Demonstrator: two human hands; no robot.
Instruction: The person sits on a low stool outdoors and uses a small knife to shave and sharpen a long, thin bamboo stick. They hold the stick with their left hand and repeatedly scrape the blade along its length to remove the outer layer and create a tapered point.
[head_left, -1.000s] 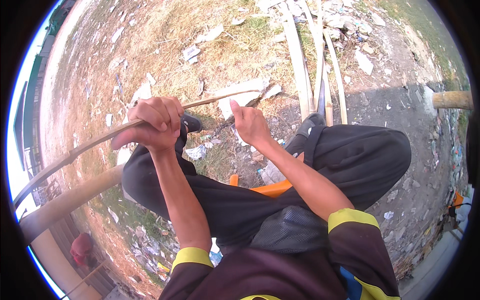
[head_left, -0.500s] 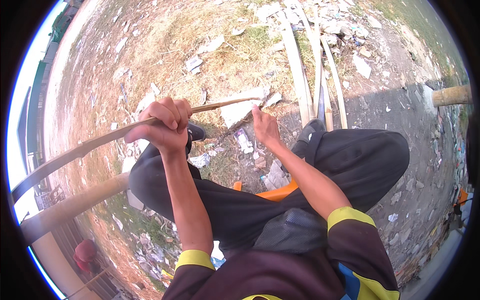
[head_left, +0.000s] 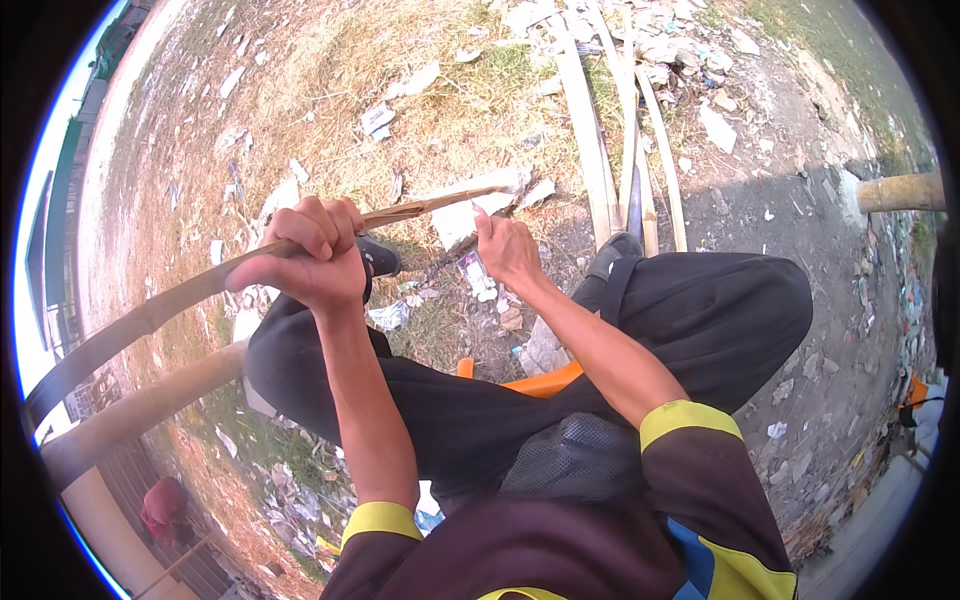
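Holds a long brown strip tight in the left hand, with the fingers wrapped over the top and the thumb laid along the side. Looks like wood or bamboo. Runs from the far left, through that hand, and out to a thin tip in front, over a pale flat scrap. Has the right hand just below the thin end, with most fingers curled in and one pointing up at the strip. Too small there to tell touching from almost touching, or to see any little thing in the grip.

Compared with half a second ago, moves the right hand back from the tip, closer to the left hand. Also seems to turn the strip a bit, to show more of its wide flat side. Most likely still busy with the thin end, and not done there.

Past the black trousers, near the right shoe, more long pale strips on the ground. Beside the left knee, a thick round pole. Between the legs, something orange, partly hidden. All around, dry grass and litter.
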